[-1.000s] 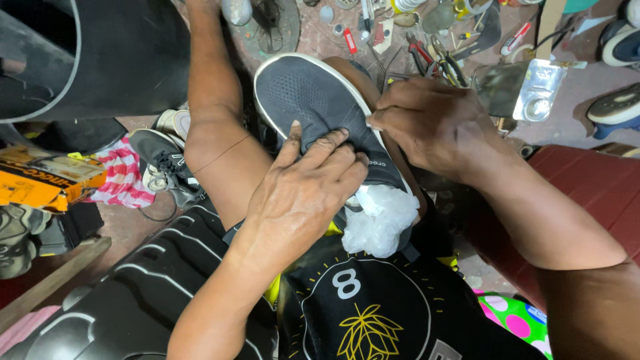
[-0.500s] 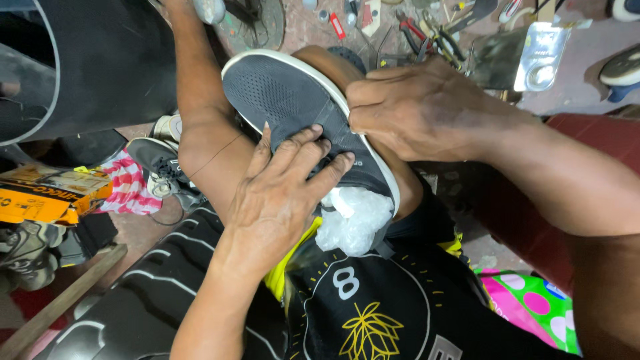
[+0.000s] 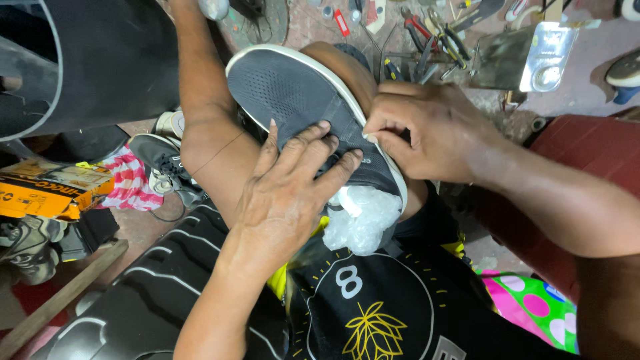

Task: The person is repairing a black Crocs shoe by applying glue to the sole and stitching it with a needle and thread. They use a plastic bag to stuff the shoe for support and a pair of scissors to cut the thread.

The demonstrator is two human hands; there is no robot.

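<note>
The shoe (image 3: 307, 107) sat on the knee, plastic wad (image 3: 363, 217) stuffed in it, tools (image 3: 433, 33) on the floor behind, box (image 3: 47, 190) off left.

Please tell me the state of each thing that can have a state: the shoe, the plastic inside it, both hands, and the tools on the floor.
Dark shoe: lying on the knee, stuffed, white sole edge facing right.
Clear plastic wad: crumpled, sticking out of the shoe opening.
Left hand: flat, fingers spread, pressing on the shoe.
Right hand: fingers curled, pinching the sole edge.
Pliers: lying loose on the floor, untouched.
</note>
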